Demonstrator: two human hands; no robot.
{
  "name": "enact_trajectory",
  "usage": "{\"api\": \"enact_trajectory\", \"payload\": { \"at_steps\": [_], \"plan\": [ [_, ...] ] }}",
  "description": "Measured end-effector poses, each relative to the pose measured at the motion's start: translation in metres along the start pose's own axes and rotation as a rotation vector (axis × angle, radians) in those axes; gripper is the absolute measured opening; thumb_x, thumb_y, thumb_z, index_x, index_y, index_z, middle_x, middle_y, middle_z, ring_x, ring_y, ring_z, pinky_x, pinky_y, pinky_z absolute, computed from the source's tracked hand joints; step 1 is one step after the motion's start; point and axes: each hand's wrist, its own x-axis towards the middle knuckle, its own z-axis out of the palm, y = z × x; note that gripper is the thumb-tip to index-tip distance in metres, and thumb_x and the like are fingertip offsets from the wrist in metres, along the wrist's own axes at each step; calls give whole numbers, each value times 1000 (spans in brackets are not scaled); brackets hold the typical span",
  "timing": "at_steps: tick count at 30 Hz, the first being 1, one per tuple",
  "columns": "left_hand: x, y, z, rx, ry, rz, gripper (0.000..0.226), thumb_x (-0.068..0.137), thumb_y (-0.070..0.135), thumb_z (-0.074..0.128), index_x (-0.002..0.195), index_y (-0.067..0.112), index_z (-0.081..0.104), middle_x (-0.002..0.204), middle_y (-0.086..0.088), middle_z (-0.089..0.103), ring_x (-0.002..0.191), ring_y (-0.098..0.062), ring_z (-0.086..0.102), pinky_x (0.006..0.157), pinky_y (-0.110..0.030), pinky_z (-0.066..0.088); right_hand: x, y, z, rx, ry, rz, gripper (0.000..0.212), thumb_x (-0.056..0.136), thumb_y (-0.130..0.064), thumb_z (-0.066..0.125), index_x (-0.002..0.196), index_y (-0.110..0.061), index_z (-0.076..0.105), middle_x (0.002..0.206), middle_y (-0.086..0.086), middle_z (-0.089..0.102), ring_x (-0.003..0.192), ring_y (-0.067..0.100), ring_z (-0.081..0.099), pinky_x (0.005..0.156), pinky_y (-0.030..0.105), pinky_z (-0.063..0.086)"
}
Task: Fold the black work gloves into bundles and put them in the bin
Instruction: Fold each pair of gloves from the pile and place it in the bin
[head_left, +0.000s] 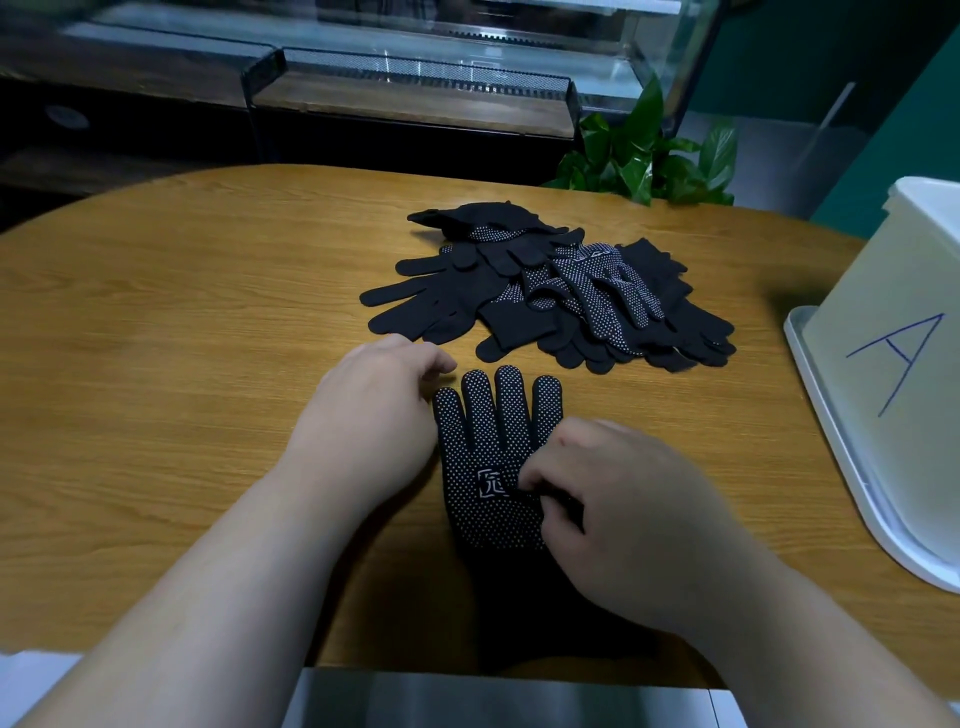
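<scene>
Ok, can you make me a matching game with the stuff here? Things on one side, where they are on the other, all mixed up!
Things:
1. dotted glove
2. glove pile
3. white bin
4. green plant

Places:
a. behind the far edge of the table
b. lying flat, nearest the person
c. at the right, marked with a blue A
d. heaped in the middle of the table

Pairs: 1-b, 2-d, 3-c, 4-a

A black dotted glove (488, 467) lies flat, palm up, fingers pointing away. More gloves (550, 291) are heaped just beyond. The white bin (857, 312) stands at the right.
</scene>
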Motion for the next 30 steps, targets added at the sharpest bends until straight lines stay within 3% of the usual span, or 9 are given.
{"api": "enact_trajectory", "payload": {
  "at_steps": [4,12,16,19,23,27,30],
  "plan": [
    [8,-4,5,-11,33,12,47,87,1,47,119,29,67,115,6,60,110,-21,55,92,-37,46,6,-3,0,9,4,-16,23,85,-29,46,99,-35,63,90,-18,52,86,8,49,67,33,52],
    [13,-7,11,2,29,41,43,91,4,46,117,31,67,111,6,60,105,-18,58,91,-38,49,8,0,3,38,6,-8,31,88,-34,44,109,-39,66,94,-22,54,90,3,46,73,25,47],
    [17,-4,12,47,10,58,41,93,8,47,119,32,67,113,5,59,106,-19,57,89,-32,47,10,6,-3,170,163,87,15,92,-30,60,101,-34,71,88,-26,57,90,-1,49,72,9,39],
    [20,-2,11,36,0,54,36,95,13,48,120,31,66,115,5,57,107,-20,55,89,-34,47,23,16,-11,331,282,275,8,89,-26,67,92,-31,73,87,-22,62,86,1,53,71,7,37],
    [28,0,7,70,-62,36,26,97,22,52,117,32,64,116,6,55,107,-20,55,86,-31,45,54,32,-22,279,103,487,9,88,-37,68,95,-31,68,85,-16,66,80,4,59,69,25,44],
    [33,4,8,82,-108,34,10,96,27,57,101,33,64,108,6,54,101,-19,54,80,-29,41,82,32,-29,118,-110,495,19,86,-43,69,97,-28,66,90,-10,67,87,15,63,78,29,51],
    [36,2,9,101,-122,21,11,94,33,62,104,30,62,106,5,55,99,-19,54,80,-30,41,94,28,-32,57,-226,464,19,87,-40,71,92,-21,70,86,0,72,83,19,65,71,29,51]
  ]
}}
